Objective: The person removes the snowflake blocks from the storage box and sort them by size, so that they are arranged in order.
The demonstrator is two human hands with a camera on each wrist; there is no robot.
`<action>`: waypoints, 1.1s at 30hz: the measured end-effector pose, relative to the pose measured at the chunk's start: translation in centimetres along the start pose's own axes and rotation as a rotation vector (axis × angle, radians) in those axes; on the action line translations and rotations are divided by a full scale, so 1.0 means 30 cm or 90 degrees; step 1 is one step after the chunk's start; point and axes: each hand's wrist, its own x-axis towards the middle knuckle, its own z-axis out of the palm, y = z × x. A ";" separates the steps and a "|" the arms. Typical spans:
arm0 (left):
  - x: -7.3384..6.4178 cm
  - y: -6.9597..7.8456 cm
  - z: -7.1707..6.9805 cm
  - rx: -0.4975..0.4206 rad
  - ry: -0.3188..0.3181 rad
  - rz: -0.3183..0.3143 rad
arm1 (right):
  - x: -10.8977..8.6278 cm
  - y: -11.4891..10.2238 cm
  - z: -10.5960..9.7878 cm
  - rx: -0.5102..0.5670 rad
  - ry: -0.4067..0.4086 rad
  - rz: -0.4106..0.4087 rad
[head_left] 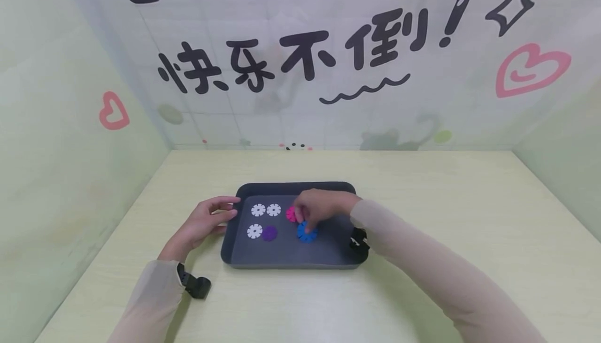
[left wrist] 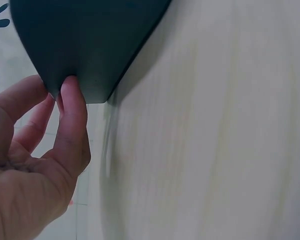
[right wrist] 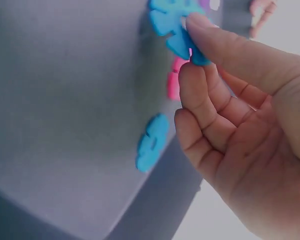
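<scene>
My right hand (head_left: 319, 206) is over the right half of a dark grey tray (head_left: 281, 257). Between its thumb and index finger it pinches a blue notched plastic snowflake disc (right wrist: 172, 20), also seen in the head view (head_left: 307, 234). A second blue disc (right wrist: 152, 143) lies in the tray below that hand, with a pink disc (head_left: 291, 214) close by, partly covered. Toward the left of the tray lie white discs (head_left: 258, 210) and a purple disc (head_left: 269, 233). My left hand (head_left: 205, 223) grips the tray's left wall, thumb and fingers on its edge.
The tray stands on a pale wood-grain table (head_left: 422, 186). Behind it rises a white backdrop (head_left: 291, 118) with dark lettering and pink hearts. Pale green panels (head_left: 56, 176) flank the table. A small black camera (head_left: 197, 286) is strapped to the left wrist.
</scene>
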 end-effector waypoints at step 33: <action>0.002 -0.002 -0.003 0.004 -0.004 -0.002 | -0.598 0.424 -0.042 0.141 0.224 0.122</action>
